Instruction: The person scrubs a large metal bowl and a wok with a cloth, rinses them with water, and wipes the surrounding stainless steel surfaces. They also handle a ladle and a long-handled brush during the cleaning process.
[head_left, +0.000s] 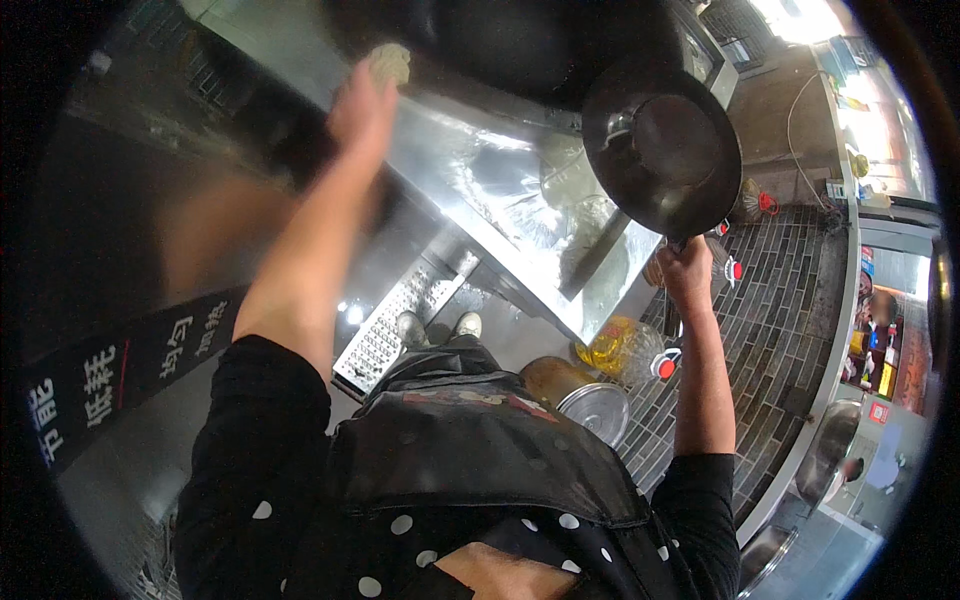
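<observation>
My left hand (361, 109), a little blurred, grips a crumpled pale cloth (390, 64) at the near rim of a large dark wok (510, 45). My right hand (684, 274) is closed around the handle of a smaller dark pan (664, 146). That pan is tilted, its round inside facing the camera, and it overlaps the right side of the large wok. Between my arms lies a wet, shiny stainless steel worktop (480, 161), which runs along the front of the wok.
A perforated metal strip (397, 322) lies near my shoes. To the right, by a tiled wall (750, 315), stand a jug of yellow oil (615, 349) and a pot with a metal lid (596, 412). More red-capped jugs (724, 270) are behind my right hand. A dark panel (124, 367) bears writing.
</observation>
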